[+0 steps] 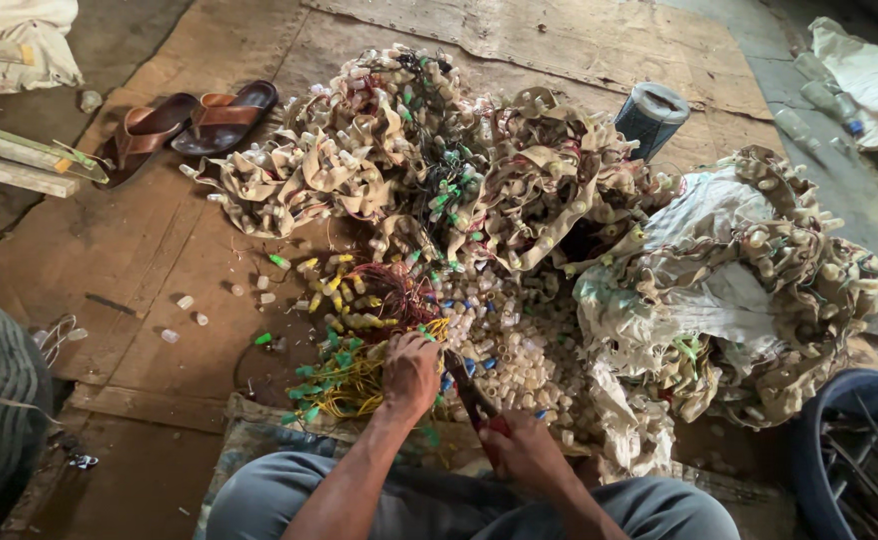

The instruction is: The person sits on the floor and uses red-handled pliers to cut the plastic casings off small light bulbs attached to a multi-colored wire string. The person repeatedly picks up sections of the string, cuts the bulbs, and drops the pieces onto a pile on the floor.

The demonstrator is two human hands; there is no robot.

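My left hand [411, 372] is closed on a bundle of yellow wires with green caps [344, 385] on the floor in front of my knees. In my right hand [524, 447] I grip red-handled cutters [476, 398], whose blades point up toward the wires beside the left hand. Just beyond lie a tangle of red wires with yellow caps [374, 295] and a heap of small pale plastic caps [504, 350]. Behind these rises a big pile of beige tape strips studded with caps [429, 160].
Brown sandals [194, 120] lie at the far left by wooden slats [19, 160]. A dark cylinder [651, 117] stands behind the pile. A blue tub [859, 450] holding metal rods sits at the right. Plastic bottles [819, 95] lie far right. Cardboard [139, 250] covers the floor.
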